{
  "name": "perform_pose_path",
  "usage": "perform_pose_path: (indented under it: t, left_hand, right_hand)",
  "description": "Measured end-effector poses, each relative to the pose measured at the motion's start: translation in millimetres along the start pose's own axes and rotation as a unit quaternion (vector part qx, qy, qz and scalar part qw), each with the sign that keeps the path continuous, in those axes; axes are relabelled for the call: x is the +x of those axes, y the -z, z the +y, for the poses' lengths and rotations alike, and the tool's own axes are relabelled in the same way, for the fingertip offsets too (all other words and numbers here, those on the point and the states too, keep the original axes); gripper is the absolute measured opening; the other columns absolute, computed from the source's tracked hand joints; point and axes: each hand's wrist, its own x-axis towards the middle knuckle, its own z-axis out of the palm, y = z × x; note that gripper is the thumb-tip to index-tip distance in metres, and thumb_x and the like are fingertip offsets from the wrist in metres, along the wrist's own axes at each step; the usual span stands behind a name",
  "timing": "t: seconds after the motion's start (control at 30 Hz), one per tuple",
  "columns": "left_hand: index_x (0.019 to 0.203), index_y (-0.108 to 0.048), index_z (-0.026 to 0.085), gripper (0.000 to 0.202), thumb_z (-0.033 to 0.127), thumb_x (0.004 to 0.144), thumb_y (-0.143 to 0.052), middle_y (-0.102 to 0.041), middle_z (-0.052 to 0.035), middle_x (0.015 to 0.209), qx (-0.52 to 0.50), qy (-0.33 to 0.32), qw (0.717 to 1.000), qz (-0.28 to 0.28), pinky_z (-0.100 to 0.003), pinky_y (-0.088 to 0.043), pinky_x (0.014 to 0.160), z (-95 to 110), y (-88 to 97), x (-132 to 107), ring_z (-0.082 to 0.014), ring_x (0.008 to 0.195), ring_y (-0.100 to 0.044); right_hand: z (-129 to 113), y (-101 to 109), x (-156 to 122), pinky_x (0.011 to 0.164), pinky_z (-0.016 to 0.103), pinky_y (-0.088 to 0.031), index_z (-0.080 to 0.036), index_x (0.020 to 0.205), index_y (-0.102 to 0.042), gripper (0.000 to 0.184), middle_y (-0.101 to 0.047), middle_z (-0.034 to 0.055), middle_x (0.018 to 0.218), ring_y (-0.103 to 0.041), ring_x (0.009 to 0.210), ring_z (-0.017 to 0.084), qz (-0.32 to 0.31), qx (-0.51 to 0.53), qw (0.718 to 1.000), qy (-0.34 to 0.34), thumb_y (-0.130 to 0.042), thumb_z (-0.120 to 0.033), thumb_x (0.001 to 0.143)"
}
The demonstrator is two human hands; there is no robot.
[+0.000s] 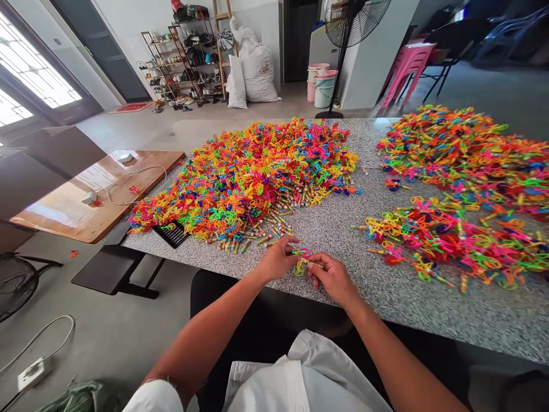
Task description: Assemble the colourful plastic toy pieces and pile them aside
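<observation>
My left hand pinches small looped plastic pieces, green and pink, with yellow loops hanging below them. From the right, my right hand closes its fingertips on a thin yellowish stick that meets these pieces; its exact kind is too small to tell. Both hands are close together just above the table's near edge. Beyond my left hand lie several short patterned tubes with white ends, spilling from a large pile of bright plastic loops.
The speckled stone table carries more tube-and-loop pieces in a near heap and a far heap on the right. A black slotted tray pokes out from the left pile. A wooden board stands left, a fan behind.
</observation>
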Motion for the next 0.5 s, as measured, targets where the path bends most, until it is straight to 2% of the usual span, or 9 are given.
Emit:
perform_pose_path:
  t: [0.13, 0.23, 0.3, 0.37, 0.43, 0.5]
  left_hand:
    - [0.115, -0.055, 0.02, 0.039, 0.015, 0.079, -0.067, -0.047, 0.009, 0.065, -0.031, 0.005, 0.999, 0.019, -0.023, -0.029, 0.057, -4.8, -1.3, 1.3, -0.0085, 0.056, -0.04]
    - [0.111, -0.054, 0.019, 0.036, 0.014, 0.077, -0.067, -0.049, 0.0083, 0.067, -0.059, 0.033, 0.997, 0.026, -0.022, -0.031, 0.057, -6.6, -2.8, 0.5, -0.008, 0.056, -0.043]
    - [0.112, -0.054, 0.019, 0.038, 0.014, 0.077, -0.069, -0.047, 0.0091, 0.065, -0.073, 0.043, 0.996, 0.019, -0.022, -0.033, 0.057, -5.7, -3.1, 1.7, -0.0076, 0.054, -0.044]
    - [0.119, -0.054, 0.019, 0.043, 0.018, 0.079, -0.071, -0.047, 0.0091, 0.065, -0.075, 0.043, 0.996, -0.007, -0.022, -0.037, 0.058, -2.9, -1.8, 6.6, -0.0082, 0.054, -0.046]
    - [0.125, -0.056, 0.019, 0.044, 0.024, 0.084, -0.07, -0.053, 0.0063, 0.067, -0.034, 0.041, 0.998, -0.035, -0.024, -0.042, 0.061, 0.6, 2.7, 16.3, -0.0108, 0.059, -0.053]
    - [0.122, -0.062, 0.018, 0.034, 0.027, 0.089, -0.066, -0.063, 0.0, 0.075, 0.07, 0.031, 0.997, -0.004, -0.028, -0.048, 0.069, 3.0, 11.7, 29.1, -0.0156, 0.069, -0.061]
  right_hand:
    - [-1.3, 3.9, -0.7, 0.044, 0.027, -0.044, -0.024, 0.106, -0.075, 0.033, -0.063, -0.0035, 0.064, -0.051, 0.045, 0.012, -0.001, -0.06, 0.998, 0.01, -0.072, -0.049, 0.086]
    - [-4.3, 4.3, -3.9, 0.047, 0.027, -0.042, -0.026, 0.111, -0.078, 0.031, -0.063, -0.0031, 0.062, -0.05, 0.046, 0.013, 0.006, -0.124, 0.991, 0.043, -0.071, -0.044, 0.086]
    - [-4.4, 2.1, -5.8, 0.047, 0.027, -0.041, -0.025, 0.112, -0.078, 0.033, -0.062, -0.0029, 0.062, -0.05, 0.047, 0.013, 0.001, -0.123, 0.991, 0.043, -0.07, -0.045, 0.087]
    - [-2.8, 0.9, -6.0, 0.045, 0.027, -0.042, -0.024, 0.113, -0.076, 0.036, -0.062, -0.0031, 0.063, -0.049, 0.045, 0.013, 0.0, -0.086, 0.996, 0.014, -0.069, -0.048, 0.087]
    - [-1.8, 6.4, -3.5, 0.045, 0.028, -0.043, -0.023, 0.111, -0.075, 0.038, -0.065, -0.0022, 0.065, -0.051, 0.045, 0.013, 0.012, -0.069, 0.997, -0.009, -0.069, -0.05, 0.085]
    - [-4.5, 24.8, 2.0, 0.046, 0.027, -0.043, -0.022, 0.104, -0.076, 0.034, -0.068, -0.0005, 0.067, -0.054, 0.047, 0.014, 0.059, -0.096, 0.994, -0.011, -0.073, -0.047, 0.082]
